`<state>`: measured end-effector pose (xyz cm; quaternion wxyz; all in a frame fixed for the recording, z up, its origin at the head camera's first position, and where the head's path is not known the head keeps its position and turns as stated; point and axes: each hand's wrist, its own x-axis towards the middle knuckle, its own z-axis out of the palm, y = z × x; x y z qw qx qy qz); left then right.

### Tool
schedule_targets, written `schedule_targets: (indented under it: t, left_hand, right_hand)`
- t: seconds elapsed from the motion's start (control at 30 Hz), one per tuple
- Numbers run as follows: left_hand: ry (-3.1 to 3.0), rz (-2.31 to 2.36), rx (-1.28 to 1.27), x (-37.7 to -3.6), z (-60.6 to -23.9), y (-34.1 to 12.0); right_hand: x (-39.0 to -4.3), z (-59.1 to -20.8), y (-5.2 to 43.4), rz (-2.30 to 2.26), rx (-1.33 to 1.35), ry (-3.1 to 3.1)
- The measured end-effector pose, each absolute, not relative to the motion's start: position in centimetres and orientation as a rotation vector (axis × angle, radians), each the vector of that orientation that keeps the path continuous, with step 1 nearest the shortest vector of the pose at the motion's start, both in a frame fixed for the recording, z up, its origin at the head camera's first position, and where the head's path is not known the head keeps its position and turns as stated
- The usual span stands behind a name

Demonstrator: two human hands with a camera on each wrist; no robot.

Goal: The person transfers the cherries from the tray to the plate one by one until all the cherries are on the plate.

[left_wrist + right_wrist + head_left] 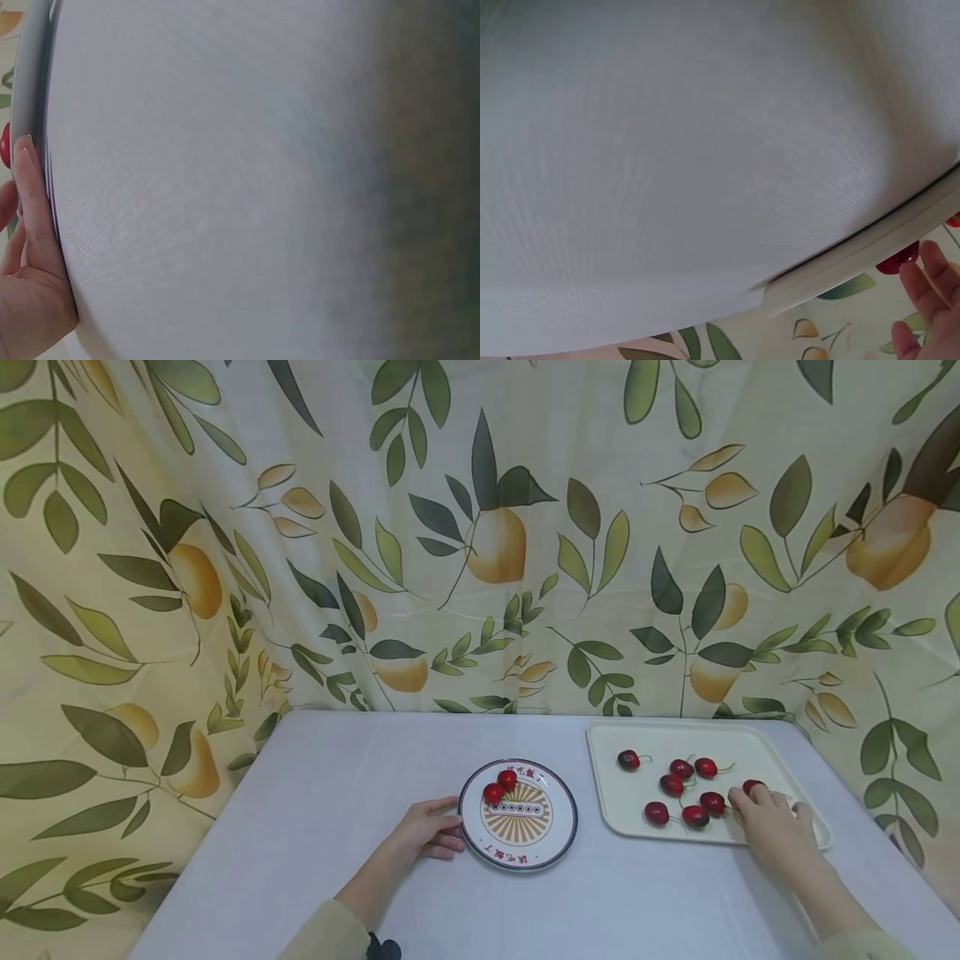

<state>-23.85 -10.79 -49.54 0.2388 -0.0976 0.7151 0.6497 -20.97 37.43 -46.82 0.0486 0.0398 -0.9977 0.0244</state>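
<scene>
My left hand (431, 831) holds the left rim of a round white plate (480, 852), thumb at the top edge and fingers beside it. In the left wrist view, a finger (36, 202) lies along the plate's outer side. Two red cherries (499, 787) sit on the plate's upper left part. Over the right end of a cream tray (622, 822) my right hand (780, 827) reaches down, its fingertips right at a dark red cherry (897, 259). Those fingers look loosely bent, and partly cover that cherry in the head view.
Several more dark red cherries (672, 785) with green stems lie spread over the tray. A white cloth (360, 760) covers the table. Behind it and at its left hangs a curtain (480, 635) printed with leaves and fruit.
</scene>
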Motion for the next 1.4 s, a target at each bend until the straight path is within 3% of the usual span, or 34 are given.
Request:
schedule_targets:
  t: [0.3,0.73,1.4]
  left_hand:
    - [1.962,1.789,-0.255,-23.8,-49.7,-10.8]
    - [1.952,1.794,-0.246,-23.9,-49.8,-10.8]
    - [1.943,1.805,-0.242,-23.9,-49.9,-10.9]
  right_hand:
    - [-21.5,-45.7,36.3,0.076,0.188,-2.969]
    - [-23.2,-42.3,29.0,0.135,0.351,-2.901]
    - [-25.2,-44.5,18.1,0.164,0.636,-2.825]
